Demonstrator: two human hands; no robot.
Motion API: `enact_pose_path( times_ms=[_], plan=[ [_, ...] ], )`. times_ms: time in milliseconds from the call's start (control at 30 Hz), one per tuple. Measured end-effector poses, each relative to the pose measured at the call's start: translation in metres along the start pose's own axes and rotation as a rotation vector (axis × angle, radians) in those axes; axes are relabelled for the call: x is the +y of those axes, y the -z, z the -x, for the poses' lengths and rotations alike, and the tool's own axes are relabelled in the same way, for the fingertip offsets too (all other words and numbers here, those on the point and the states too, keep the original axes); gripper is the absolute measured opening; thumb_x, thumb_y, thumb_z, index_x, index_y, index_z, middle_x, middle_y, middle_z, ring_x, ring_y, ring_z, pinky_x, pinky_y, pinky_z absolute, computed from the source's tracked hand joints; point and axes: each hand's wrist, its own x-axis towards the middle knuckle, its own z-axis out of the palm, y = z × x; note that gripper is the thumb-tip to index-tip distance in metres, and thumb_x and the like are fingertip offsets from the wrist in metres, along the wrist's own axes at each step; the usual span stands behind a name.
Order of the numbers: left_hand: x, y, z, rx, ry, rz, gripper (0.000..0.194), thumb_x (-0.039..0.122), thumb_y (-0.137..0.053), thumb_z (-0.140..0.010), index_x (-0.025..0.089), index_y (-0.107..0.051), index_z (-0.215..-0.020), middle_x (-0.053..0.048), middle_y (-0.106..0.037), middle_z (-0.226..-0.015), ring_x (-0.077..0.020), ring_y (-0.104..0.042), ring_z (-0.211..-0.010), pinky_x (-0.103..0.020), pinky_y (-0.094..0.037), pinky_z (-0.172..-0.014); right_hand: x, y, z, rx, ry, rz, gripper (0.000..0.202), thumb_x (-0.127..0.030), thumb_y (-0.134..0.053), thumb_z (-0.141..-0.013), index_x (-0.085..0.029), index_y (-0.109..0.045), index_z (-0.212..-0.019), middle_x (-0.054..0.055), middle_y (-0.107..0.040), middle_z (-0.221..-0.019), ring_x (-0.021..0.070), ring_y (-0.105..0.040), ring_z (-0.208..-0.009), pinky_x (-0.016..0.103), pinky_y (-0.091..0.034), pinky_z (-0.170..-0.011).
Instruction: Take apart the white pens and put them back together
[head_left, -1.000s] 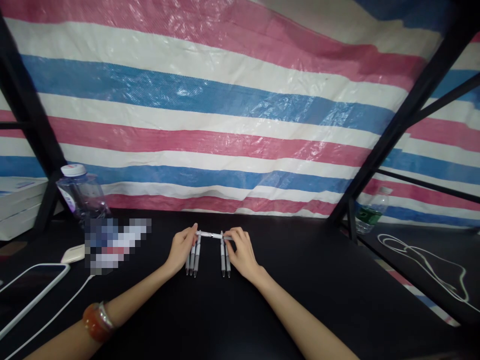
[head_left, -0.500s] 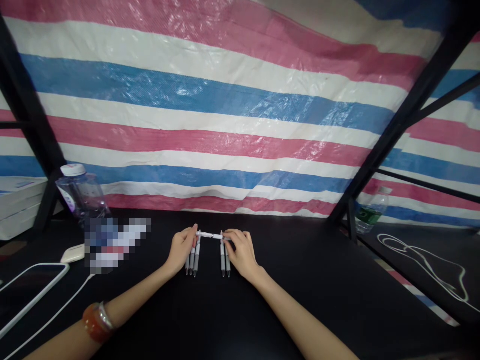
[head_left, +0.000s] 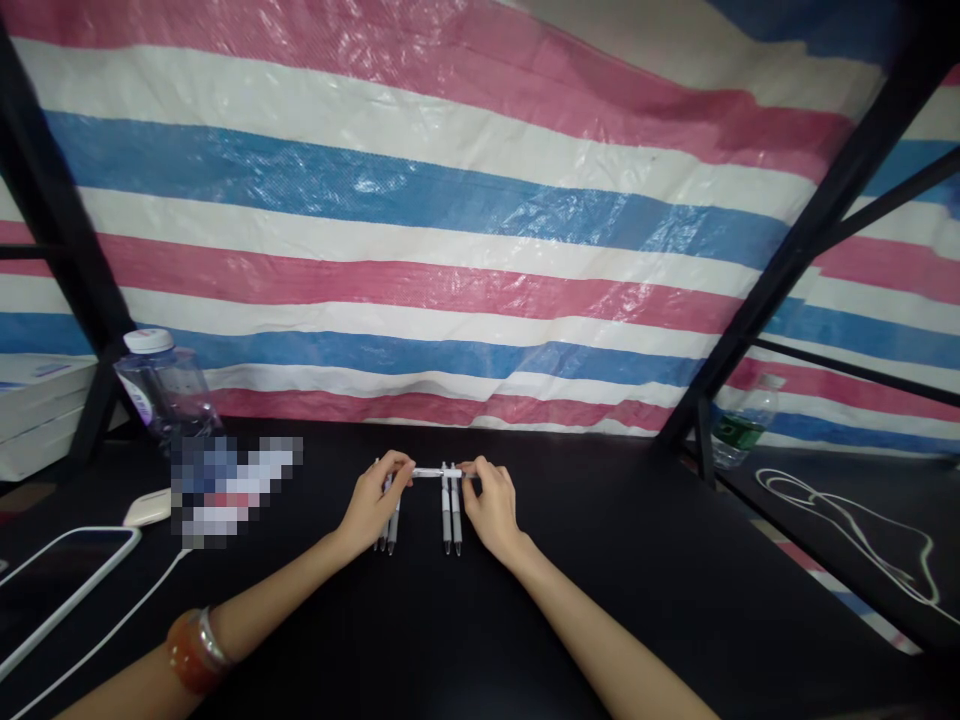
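Note:
A white pen [head_left: 429, 472] lies crosswise between my two hands, above the black table. My left hand [head_left: 373, 498] pinches its left end between thumb and fingers. At the other end, my right hand [head_left: 491, 505] grips it with the fingers bent. Several grey-and-white pens [head_left: 393, 532] stand side by side under my left hand, partly covered by it. Two more grey-and-white pens [head_left: 451, 520] lie parallel just left of my right hand, tips toward me. The pen's ends are hidden by my fingers.
On the left are a phone [head_left: 60, 580], a white cable [head_left: 124, 640], a cream case [head_left: 148, 507], a large clear bottle [head_left: 169, 385] and white boxes [head_left: 41, 415]. A green-labelled bottle [head_left: 742, 430] and coiled cable [head_left: 855, 520] lie beyond the right frame bar [head_left: 795, 240].
My left hand has slid right along the pen, covering more of it. My right hand has shifted slightly right, uncovering more of the two pens beside it.

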Motion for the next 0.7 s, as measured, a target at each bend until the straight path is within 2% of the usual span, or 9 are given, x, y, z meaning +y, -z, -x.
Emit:
enact_pose_path(
  times_ms=[100, 200, 333, 500, 567, 700],
  plan=[
    [0.000, -0.001, 0.001, -0.028, -0.048, -0.040, 0.023, 0.041, -0.052, -0.080, 0.024, -0.058, -0.095, -0.001, -0.066, -0.082, -0.0197, -0.060, -0.082, -0.031, -0.039, -0.082, 0.002, -0.001, 0.000, 0.034, -0.041, 0.005, 0.015, -0.010, -0.042, -0.082, -0.021, -0.053, -0.082, 0.002, -0.068, -0.088, 0.0167, -0.061, -0.078, 0.030, -0.037, -0.073],
    [0.001, -0.001, 0.001, -0.030, -0.095, -0.133, 0.022, 0.039, -0.050, -0.082, 0.024, -0.057, -0.096, -0.002, -0.067, -0.089, -0.0196, -0.059, -0.087, -0.032, -0.037, -0.086, 0.003, -0.002, 0.000, 0.053, -0.059, -0.004, 0.015, -0.011, -0.042, -0.082, -0.021, -0.053, -0.081, 0.002, -0.068, -0.089, 0.0168, -0.061, -0.079, 0.030, -0.037, -0.075],
    [0.003, 0.000, 0.001, -0.027, -0.110, -0.216, 0.023, 0.040, -0.044, -0.085, 0.023, -0.057, -0.081, -0.001, -0.066, -0.076, -0.0187, -0.058, -0.078, -0.030, -0.036, -0.081, 0.001, -0.001, 0.000, 0.064, -0.048, -0.026, 0.014, -0.010, -0.043, -0.082, -0.021, -0.052, -0.080, 0.001, -0.068, -0.092, 0.0167, -0.061, -0.081, 0.031, -0.037, -0.077],
    [-0.001, 0.001, -0.002, 0.033, -0.114, -0.196, 0.039, 0.038, -0.041, -0.087, 0.020, -0.048, -0.054, 0.003, -0.052, -0.051, -0.0134, -0.049, -0.054, -0.025, -0.036, -0.066, 0.001, 0.000, -0.001, 0.088, -0.038, -0.053, 0.015, -0.007, -0.045, -0.079, -0.021, -0.051, -0.078, 0.001, -0.069, -0.093, 0.0169, -0.062, -0.082, 0.032, -0.037, -0.078],
    [-0.004, 0.002, -0.003, 0.070, -0.067, -0.143, 0.044, 0.040, -0.039, -0.088, 0.019, -0.047, -0.049, 0.003, -0.047, -0.046, -0.0121, -0.045, -0.048, -0.024, -0.033, -0.057, 0.003, 0.000, -0.001, 0.091, -0.050, -0.057, 0.014, -0.008, -0.045, -0.079, -0.021, -0.051, -0.077, 0.002, -0.070, -0.093, 0.0172, -0.062, -0.081, 0.032, -0.038, -0.078],
    [-0.009, 0.004, -0.004, 0.139, 0.123, -0.020, 0.049, 0.049, -0.038, -0.087, 0.019, -0.045, -0.049, 0.004, -0.037, -0.042, -0.0110, -0.037, -0.042, -0.023, -0.027, -0.047, 0.005, -0.001, 0.000, 0.084, -0.076, -0.065, 0.013, -0.012, -0.045, -0.081, -0.021, -0.054, -0.083, 0.003, -0.069, -0.095, 0.0173, -0.062, -0.082, 0.033, -0.039, -0.079]
  ],
)
